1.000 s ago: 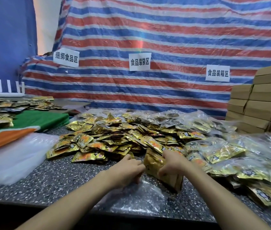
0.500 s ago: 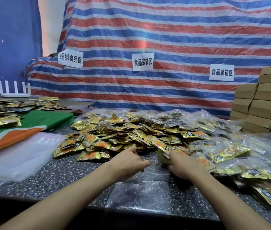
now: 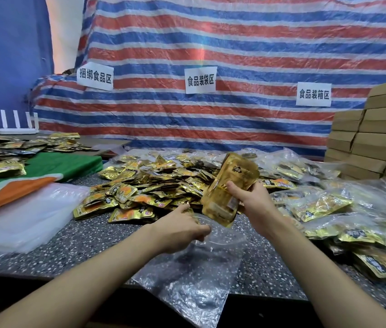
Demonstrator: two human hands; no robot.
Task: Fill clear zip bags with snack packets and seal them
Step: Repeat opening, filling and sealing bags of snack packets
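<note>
**Filling step, head view.** The right hand [image 3: 256,204] clasps a fanned bundle of gold foil snack packets [image 3: 237,172], with the thumb across the near face and the fingers curled behind. The bundle is tilted. Its lower end hangs just above the mouth of an empty clear plastic zip bag [image 3: 201,275].

The bag lies flat on the dark speckled worktop [image 3: 88,247], and its closed end droops over the near edge. The left hand [image 3: 177,227] pinches the bag's upper lip at the left of the mouth. Its grip is narrow on the film and lifts the lip so that the opening gapes a little.

**Step in hand (judged).** This is loading: nothing appears to be inside this bag, and its zip is unsealed.

**Next move (judged).**
- The bundle's lower end must be steered into the gap while the left grip holds the lip up.
- The mouth looks only slightly wider than the bundle. The packets would therefore need to be squared up and entered edge-first, or their corners may snag the film.
- The right grip would then have to loosen inside the bag and come out before the zip can be pressed closed.

**Surroundings.**
- Behind the hands lies a loose heap of matching gold packets [image 3: 149,185].
- To the right are filled clear bags [image 3: 324,204].
- At the far right stand stacked brown cardboard boxes [image 3: 376,147].
- To the left is a pile of unused clear bags [image 3: 19,221].
</note>
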